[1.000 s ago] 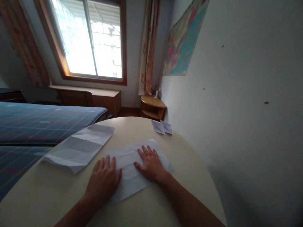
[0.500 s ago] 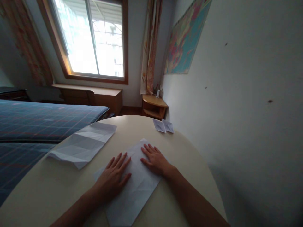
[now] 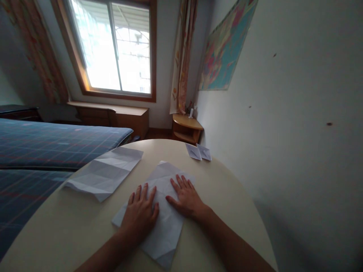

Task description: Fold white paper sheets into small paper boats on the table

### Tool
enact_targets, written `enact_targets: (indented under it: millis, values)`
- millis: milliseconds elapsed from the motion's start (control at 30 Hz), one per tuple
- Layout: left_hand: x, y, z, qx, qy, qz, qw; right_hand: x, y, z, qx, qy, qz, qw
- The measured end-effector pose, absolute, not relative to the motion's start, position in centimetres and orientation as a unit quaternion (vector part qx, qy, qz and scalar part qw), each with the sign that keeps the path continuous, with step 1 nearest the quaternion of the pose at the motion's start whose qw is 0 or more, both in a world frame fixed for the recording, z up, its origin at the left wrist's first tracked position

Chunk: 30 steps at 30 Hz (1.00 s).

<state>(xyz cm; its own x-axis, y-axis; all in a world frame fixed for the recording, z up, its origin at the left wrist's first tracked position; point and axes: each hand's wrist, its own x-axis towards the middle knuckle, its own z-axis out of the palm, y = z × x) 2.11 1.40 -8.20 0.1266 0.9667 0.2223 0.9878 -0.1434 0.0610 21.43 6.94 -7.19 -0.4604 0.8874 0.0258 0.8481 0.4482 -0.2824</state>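
A sheet of white paper [image 3: 166, 230] with fold creases lies flat on the round cream table, under both palms. On its left part rests my left hand [image 3: 140, 215], fingers stretched out and thumb apart. My right hand [image 3: 185, 198] is spread over the paper's upper right part, fingers pointing away from me. Neither hand grips anything. The far corner and the near corner of the paper show; parts of its sides are hidden beneath the hands.
Another creased white sheet [image 3: 106, 172] lies at the table's left edge. Two small folded paper pieces [image 3: 198, 152] sit side by side at the far right. A plaid mattress [image 3: 56, 151] borders the table [image 3: 232, 211] on the left, a wall [image 3: 297, 170] on the right.
The paper has turned a little under my hands, its far corner shifting left and its near corner right. Both hands stay flat on it. The camera view has shifted slightly.
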Motion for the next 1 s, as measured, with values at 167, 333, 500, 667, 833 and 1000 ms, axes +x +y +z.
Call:
enact_targets:
  millis: [167,333,500,667,833,1000]
  values:
    - [1.6,1.2,-7.4,-0.771,-0.625,-0.097,0.075,22.5,9.1,-6.5,-0.457,-0.879,0.125,0.047]
    - [0.4,1.9,-8.2,-0.836,-0.537,-0.099,0.053,23.0,9.8,-6.2,-0.408,-0.905,0.104,0.062]
    - [1.2,2.6,-8.7,-0.821,-0.564,-0.082,0.039,23.0,9.1,-6.2,-0.411,-0.901,0.095,0.099]
    - [2.5,3.4,-8.0,-0.81,-0.584,-0.051,0.026,23.4,9.1,-6.0,-0.403,-0.903,0.13,0.078]
    - [1.6,4.6,-8.0,-0.85,-0.518,-0.091,0.019,23.8,9.6,-5.8,-0.403,-0.902,0.139,0.072]
    - [0.4,4.9,-8.1,-0.848,-0.503,-0.166,0.011,23.7,9.6,-5.8,-0.398,-0.903,0.136,0.081]
